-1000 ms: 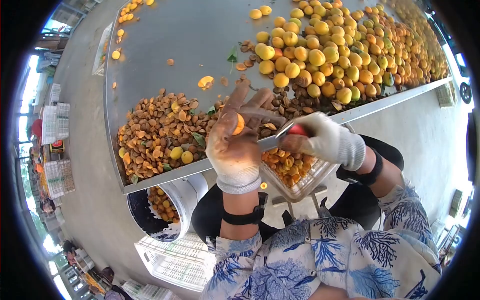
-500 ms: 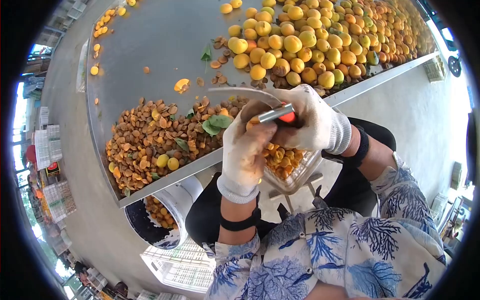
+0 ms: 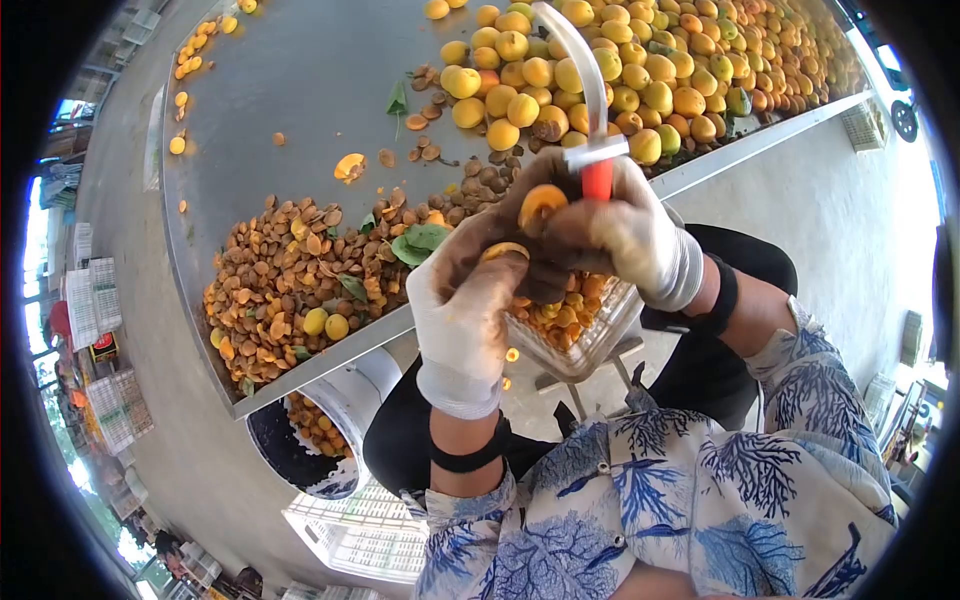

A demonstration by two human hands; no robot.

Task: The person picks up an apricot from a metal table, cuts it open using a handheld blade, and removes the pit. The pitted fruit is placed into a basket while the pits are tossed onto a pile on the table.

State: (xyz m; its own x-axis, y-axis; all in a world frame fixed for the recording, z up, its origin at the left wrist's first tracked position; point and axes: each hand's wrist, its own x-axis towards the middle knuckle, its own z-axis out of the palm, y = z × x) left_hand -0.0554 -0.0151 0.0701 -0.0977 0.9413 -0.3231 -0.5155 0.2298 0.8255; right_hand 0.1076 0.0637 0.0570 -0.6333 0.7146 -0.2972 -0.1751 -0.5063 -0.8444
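Observation:
Both hands wear stained white gloves. My left hand (image 3: 470,300) is closed on an apricot half (image 3: 505,251), its cut rim showing by the thumb. My right hand (image 3: 630,230) grips the red handle (image 3: 597,182) of a curved knife (image 3: 580,55), whose blade points up over the fruit. Between the hands, at my right fingers, is another apricot half (image 3: 542,208) with its hollow facing up. Below the hands, a clear plastic basket (image 3: 575,362) holds orange apricot pieces (image 3: 565,315), partly hidden by the gloves.
A metal table (image 3: 290,80) carries a heap of whole apricots (image 3: 650,70) at the right and a pile of pits (image 3: 285,280) nearer left. Its raised edge (image 3: 330,352) runs before me. Beneath stand a white bucket (image 3: 350,385) with fruit and a white crate (image 3: 365,530).
The apricot has come apart into two halves, and my hands have separated slightly. The knife blade has swung from pointing left to pointing up. My left hand has shifted slightly left.

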